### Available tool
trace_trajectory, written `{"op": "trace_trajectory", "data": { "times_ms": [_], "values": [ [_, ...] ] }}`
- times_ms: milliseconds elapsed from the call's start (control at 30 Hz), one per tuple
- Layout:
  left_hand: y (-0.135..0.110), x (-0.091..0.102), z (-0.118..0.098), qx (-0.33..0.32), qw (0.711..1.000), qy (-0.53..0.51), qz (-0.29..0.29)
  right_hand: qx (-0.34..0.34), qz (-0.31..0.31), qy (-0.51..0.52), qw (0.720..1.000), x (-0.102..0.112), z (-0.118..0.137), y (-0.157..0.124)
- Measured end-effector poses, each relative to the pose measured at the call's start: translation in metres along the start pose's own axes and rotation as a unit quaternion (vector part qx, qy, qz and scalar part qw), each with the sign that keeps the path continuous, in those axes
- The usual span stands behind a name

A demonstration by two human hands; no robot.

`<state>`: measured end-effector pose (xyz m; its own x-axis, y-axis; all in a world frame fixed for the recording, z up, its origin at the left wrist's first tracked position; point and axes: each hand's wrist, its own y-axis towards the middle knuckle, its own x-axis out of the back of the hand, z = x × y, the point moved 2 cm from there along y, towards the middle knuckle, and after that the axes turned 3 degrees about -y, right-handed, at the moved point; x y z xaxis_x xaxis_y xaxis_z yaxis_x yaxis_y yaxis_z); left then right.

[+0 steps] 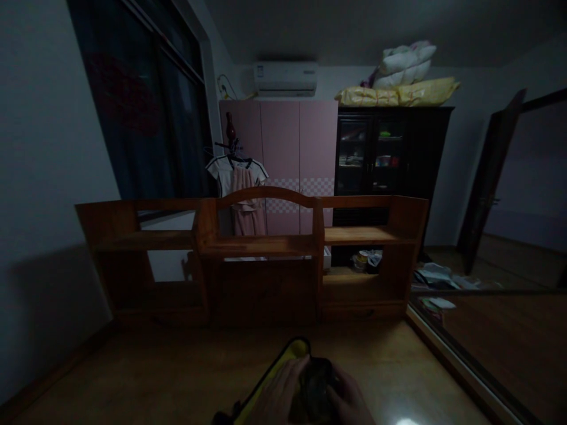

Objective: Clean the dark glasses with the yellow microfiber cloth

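Observation:
At the bottom middle of the head view both my hands meet over a wooden desk top [155,378]. My left hand [277,395] lies with its fingers curled over a black case with a yellow lining [292,351]. My right hand [349,401] closes on a small dark object [316,383] held between the two hands. The room is dim, and what the dark object is cannot be made out.
A wooden shelf unit [261,245] stands at the back of the desk. Behind it are a pink wardrobe [283,147], a dark glass-front cabinet [381,153] with bundles on top, hanging clothes [241,183], an air conditioner [286,78] and an open door [487,177] at right.

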<state>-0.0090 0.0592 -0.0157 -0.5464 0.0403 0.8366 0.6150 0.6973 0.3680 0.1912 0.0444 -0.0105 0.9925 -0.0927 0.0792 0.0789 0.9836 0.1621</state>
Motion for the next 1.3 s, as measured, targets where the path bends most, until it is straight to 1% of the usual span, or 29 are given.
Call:
{"op": "trace_trajectory", "data": {
  "times_ms": [167, 267, 333, 433, 533, 733, 867, 967, 1100, 1200, 1300],
  "values": [
    [-0.004, 0.004, -0.010, 0.034, 0.999, -0.031, 0.018, 0.038, 0.011, -0.077, 0.996, -0.005, 0.012, -0.013],
    [-0.005, 0.007, -0.020, 0.047, 0.999, -0.023, 0.008, 0.072, 0.040, -0.142, 0.986, -0.004, 0.019, -0.015],
    [-0.005, 0.009, -0.026, 0.032, 0.999, -0.016, 0.010, 0.089, 0.072, -0.181, 0.977, -0.002, 0.020, -0.013],
    [-0.005, 0.014, -0.033, -0.006, 1.000, -0.012, 0.025, 0.092, 0.104, -0.232, 0.963, 0.001, 0.017, -0.011],
    [-0.008, 0.016, -0.035, -0.002, 1.000, -0.009, 0.020, 0.091, 0.117, -0.259, 0.955, 0.003, 0.013, -0.012],
    [-0.014, 0.017, -0.037, -0.005, 0.999, 0.000, 0.032, 0.118, 0.126, -0.213, 0.962, 0.003, 0.021, -0.021],
    [-0.013, 0.020, -0.035, -0.018, 0.999, 0.006, 0.027, 0.111, 0.128, -0.186, 0.968, 0.000, 0.026, -0.023],
    [-0.012, 0.019, -0.031, -0.021, 0.999, 0.010, 0.026, 0.102, 0.119, -0.175, 0.972, -0.003, 0.027, -0.023],
    [-0.015, 0.019, -0.027, -0.006, 0.999, 0.032, 0.007, 0.101, 0.103, -0.157, 0.977, -0.005, 0.029, -0.024],
    [-0.017, 0.021, -0.030, 0.001, 0.998, 0.059, 0.000, 0.115, 0.097, -0.138, 0.979, -0.008, 0.030, -0.025],
    [-0.015, 0.023, -0.033, -0.012, 0.996, 0.083, -0.012, 0.140, 0.071, -0.128, 0.979, -0.012, 0.029, -0.026]
  ]
}}
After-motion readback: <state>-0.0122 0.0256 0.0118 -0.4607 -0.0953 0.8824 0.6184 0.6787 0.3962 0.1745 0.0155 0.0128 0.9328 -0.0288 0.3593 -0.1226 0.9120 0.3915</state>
